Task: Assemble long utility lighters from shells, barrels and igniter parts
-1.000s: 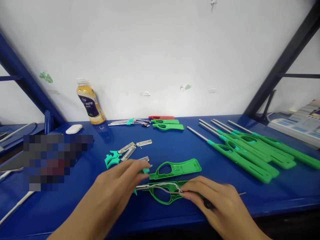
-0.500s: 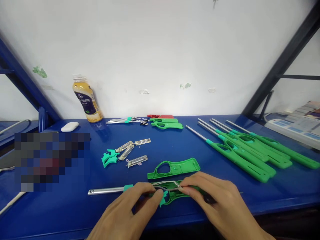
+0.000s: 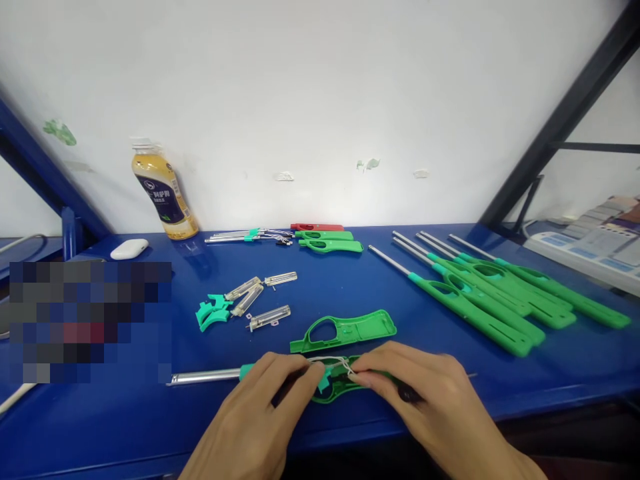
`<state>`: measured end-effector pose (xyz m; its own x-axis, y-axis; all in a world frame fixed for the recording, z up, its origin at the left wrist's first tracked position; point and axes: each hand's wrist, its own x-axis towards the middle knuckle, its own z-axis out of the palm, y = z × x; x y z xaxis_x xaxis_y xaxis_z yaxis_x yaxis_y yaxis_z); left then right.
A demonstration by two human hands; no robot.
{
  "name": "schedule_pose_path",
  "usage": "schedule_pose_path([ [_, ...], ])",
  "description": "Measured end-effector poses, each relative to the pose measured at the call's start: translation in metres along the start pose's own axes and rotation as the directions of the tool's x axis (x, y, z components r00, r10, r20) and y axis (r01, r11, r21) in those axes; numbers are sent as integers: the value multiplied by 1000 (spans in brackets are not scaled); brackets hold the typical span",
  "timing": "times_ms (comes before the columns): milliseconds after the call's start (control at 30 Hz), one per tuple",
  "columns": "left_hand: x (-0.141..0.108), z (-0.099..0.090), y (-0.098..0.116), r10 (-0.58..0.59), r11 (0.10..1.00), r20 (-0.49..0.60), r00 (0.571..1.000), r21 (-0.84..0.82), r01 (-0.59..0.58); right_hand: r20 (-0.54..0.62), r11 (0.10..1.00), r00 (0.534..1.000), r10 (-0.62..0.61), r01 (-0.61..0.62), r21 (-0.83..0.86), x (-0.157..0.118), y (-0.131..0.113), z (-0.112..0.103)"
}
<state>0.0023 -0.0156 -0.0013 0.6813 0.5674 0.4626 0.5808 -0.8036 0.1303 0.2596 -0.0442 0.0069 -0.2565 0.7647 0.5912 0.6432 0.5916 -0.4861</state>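
Down at the near edge, the open green handle shell [image 3: 331, 399] lay hollow side up between the two hands, its long axis running left to right. And there was the teal trigger piece [image 3: 324, 381], right over the finger loop, at the fingertips of the left hand [image 3: 250, 413]; that was the nearer hand, its thumb and forefinger drawn nearly together on the small, angular plastic. Across at the wider end, the right hand [image 3: 435, 393] had thumb and forefinger closed on the thin white wires [image 3: 349, 367], soft and loosely twisted, with a dark item [image 3: 409, 393] tucked in the palm, too hidden to name.

Out to the left ran the metal tube [image 3: 205, 377], smooth and shiny, its teal collar [image 3: 245, 371] partly behind the fingers. Just beyond, the second green shell half [image 3: 373, 327] showed moulded ribs and an oval loop. Further out came clear plastic parts [image 3: 270, 318], narrow and see-through, beside curved teal pieces [image 3: 213, 315]. Off to the right, long green lighters [image 3: 480, 327] fanned across the glossy blue bench [image 3: 330, 287]. At the back sat a red shell [image 3: 320, 228], wired metal tubes [image 3: 230, 237] and a yellow bottle [image 3: 163, 197] by the pale wall [image 3: 320, 100].
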Motion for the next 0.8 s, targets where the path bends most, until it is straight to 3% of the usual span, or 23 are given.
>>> schedule_pose_path([
  [267, 3, 1, 1, 15, 999, 19, 1000, -46, -14, 87, 997, 993, 77, -77, 3, 0, -1, -3],
  [500, 12, 0, 2, 34, 999, 18, 999, 1, -34, 64, 998, 996, 66, -66, -3, 1, -1, -2],
  [800, 13, 8, -6, 93, 995, -83, 992, -28, -95, 82, 994, 993, 88, -93, 51, 2, -1, -3],
])
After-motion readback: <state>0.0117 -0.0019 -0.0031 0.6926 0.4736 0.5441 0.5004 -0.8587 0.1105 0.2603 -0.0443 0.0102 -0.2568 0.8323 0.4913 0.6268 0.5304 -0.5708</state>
